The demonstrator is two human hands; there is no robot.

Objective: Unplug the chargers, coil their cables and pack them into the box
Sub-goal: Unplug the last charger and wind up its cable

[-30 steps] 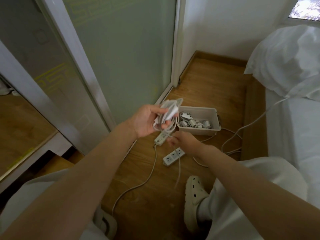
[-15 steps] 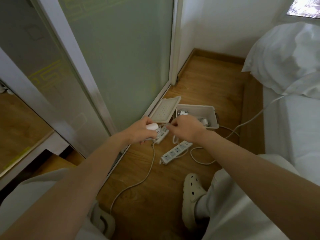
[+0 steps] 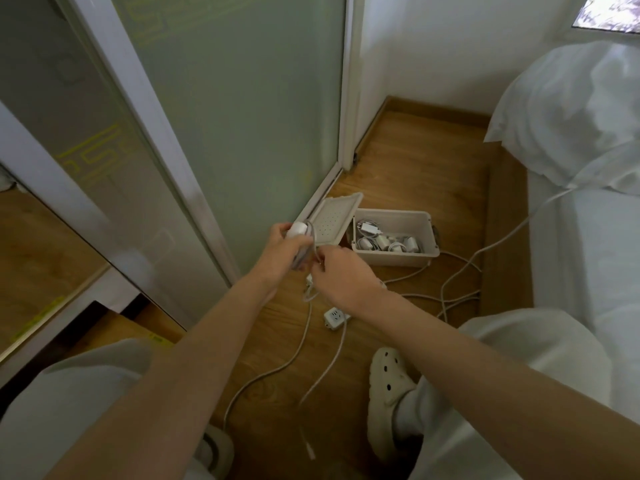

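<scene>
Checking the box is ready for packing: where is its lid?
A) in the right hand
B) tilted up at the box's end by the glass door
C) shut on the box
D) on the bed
B: the lid stands tilted beside the open box, by the glass door; the right hand pinches only a cable, and the left hand grips a charger.

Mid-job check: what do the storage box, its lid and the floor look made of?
Box: cream moulded plastic, matte; thin walls, rounded rim.
Lid: seemingly the same plastic; regular dotted pattern.
Floor: wood or wood-look laminate, satin; visible grain and plank lines.
</scene>
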